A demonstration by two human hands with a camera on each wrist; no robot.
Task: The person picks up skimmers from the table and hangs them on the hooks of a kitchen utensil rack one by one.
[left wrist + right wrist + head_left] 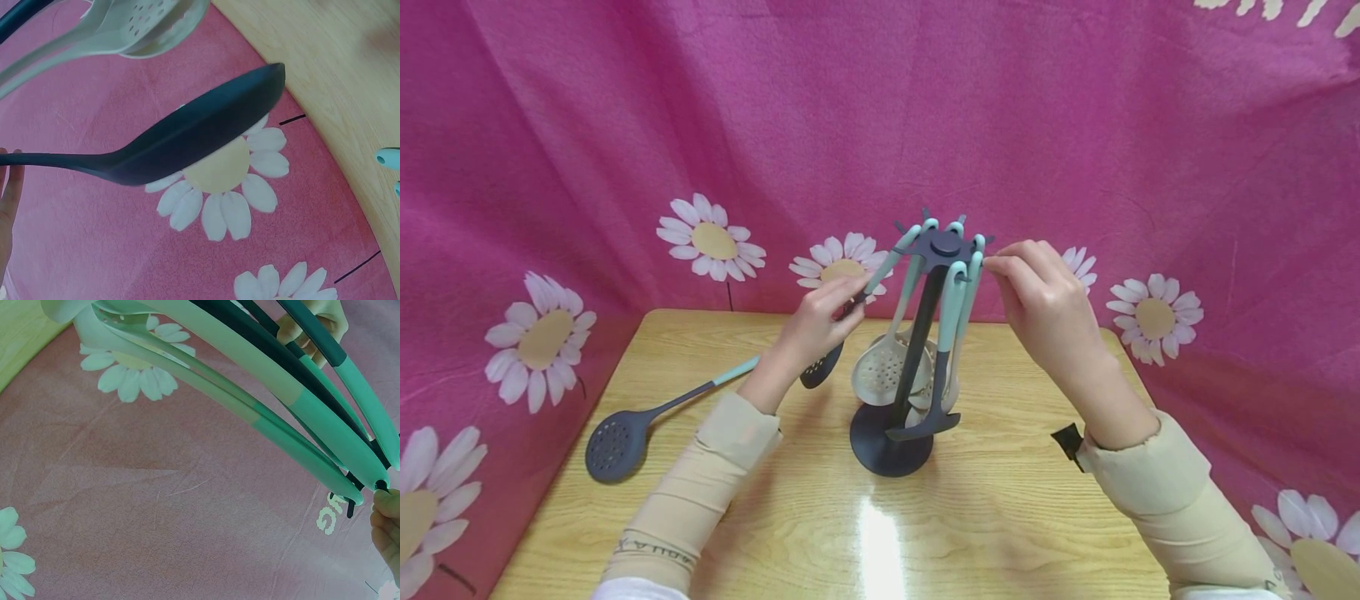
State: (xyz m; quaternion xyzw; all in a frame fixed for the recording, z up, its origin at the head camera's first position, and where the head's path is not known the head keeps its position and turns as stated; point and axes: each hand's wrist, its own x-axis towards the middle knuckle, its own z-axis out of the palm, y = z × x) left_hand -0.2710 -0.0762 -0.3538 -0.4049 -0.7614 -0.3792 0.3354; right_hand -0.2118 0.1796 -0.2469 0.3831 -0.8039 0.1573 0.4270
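Note:
A dark utensil stand (891, 457) on a round base carries several hanging utensils with teal handles. At its left side, my left hand (823, 321) holds the dark shaft of a slotted spoon (200, 128) whose teal handle end is at a left hook. On the right, my right hand (1043, 292) pinches a hook tip of the stand, beside a teal handle (337, 447). Hanging on the stand are a cream skimmer (880, 371), other cream utensils partly hidden behind it, and a dark turner (936, 417) in front.
A dark skimmer (613, 446) with a teal handle lies on the wooden table (1000, 517) at left, its handle end behind my left arm. Teal handle ends (389, 157) show at the left wrist view's edge. A pink flowered cloth (880, 108) surrounds the table.

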